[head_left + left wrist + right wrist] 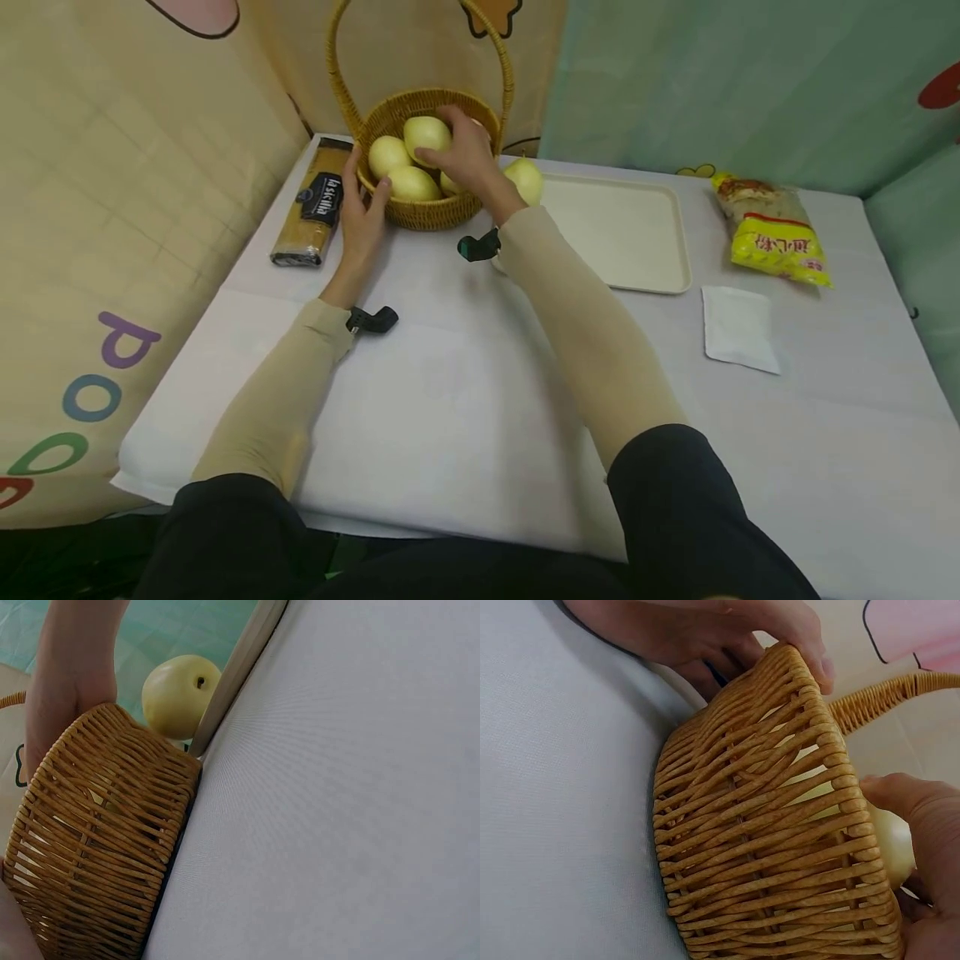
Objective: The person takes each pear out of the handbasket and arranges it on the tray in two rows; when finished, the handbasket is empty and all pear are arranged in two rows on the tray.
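Note:
A wicker basket (427,218) with a tall handle stands at the back left of the table and holds several pale yellow pears (415,184). My left hand (363,221) grips the basket's left rim; in the right wrist view, its thumb lies over the edge. My right hand (471,154) reaches into the basket from the right, thumb and fingers around the upper pear (425,138). The right wrist view shows part of a pear (894,846) beside that hand, and the wicker wall hides the rest. Another pear (527,182) sits outside the basket, at the tray's left end.
A white tray (645,279) lies right of the basket, partly behind my right forearm. Left of the basket is a pack of spaghetti (311,204). At the right are a yellow food bag (776,237) and a white packet (741,329). Curtains hang behind the table.

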Demonstrator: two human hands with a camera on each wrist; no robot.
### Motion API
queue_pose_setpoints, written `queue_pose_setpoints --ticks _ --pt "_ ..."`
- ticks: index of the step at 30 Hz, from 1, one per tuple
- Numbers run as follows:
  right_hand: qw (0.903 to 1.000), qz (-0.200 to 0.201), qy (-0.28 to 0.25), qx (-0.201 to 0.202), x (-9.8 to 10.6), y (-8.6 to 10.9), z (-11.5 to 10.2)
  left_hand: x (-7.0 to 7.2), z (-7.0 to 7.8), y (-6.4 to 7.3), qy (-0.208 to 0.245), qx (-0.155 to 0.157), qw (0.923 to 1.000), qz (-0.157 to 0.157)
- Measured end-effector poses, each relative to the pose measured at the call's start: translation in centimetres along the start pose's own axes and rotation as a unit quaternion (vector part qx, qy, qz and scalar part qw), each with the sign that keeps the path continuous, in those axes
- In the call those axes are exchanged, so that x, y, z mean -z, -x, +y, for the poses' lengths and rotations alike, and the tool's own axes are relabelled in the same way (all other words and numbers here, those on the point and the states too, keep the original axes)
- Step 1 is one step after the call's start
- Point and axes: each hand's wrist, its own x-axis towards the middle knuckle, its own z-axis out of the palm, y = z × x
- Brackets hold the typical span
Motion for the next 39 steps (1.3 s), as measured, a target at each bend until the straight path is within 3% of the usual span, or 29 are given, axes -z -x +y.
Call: queue_pose_setpoints --ticks 7,9,13,17,22,26,34,39 --pt "0.9978 -0.003 0.066 0.01 -0.4 -0.5 0.3 -0.6 0.2 0.6 0.018 -0.006 0.9998 -0.004" --pt "0.9971 -0.003 0.075 0.011 -0.4 -0.5 0.4 -0.7 1.5 1.2 0.022 -0.002 0.9998 -0.005" --pt "0.997 0.002 0.077 0.009 -0.2 -0.2 0.6 -1.0 2.0 1.5 0.018 0.009 0.9998 -0.009" --pt "0.9987 0.02 0.045 0.011 -0.1 0.3 0.5 -1.2 0.7 0.9 0.003 0.006 0.9999 -0.009" --pt "0.9992 0.034 -0.008 0.021 0.3 1.7 0.1 -0.9 0.5 0.7 -0.002 0.001 1.0 -0.005" --pt "0.9972 0.059 -0.021 0.041 0.9 3.2 -0.1 -0.9 0.6 0.7 -0.002 0.001 0.9999 -0.01" --pt "0.9834 0.115 -0.099 0.1 3.1 6.6 -0.3 -1.3 0.4 0.3 0.004 0.002 0.9998 -0.02" --pt "0.9761 0.143 -0.127 0.103 4.3 8.9 0.3 -1.5 -0.1 0.3 0.01 0.007 0.9997 -0.022"
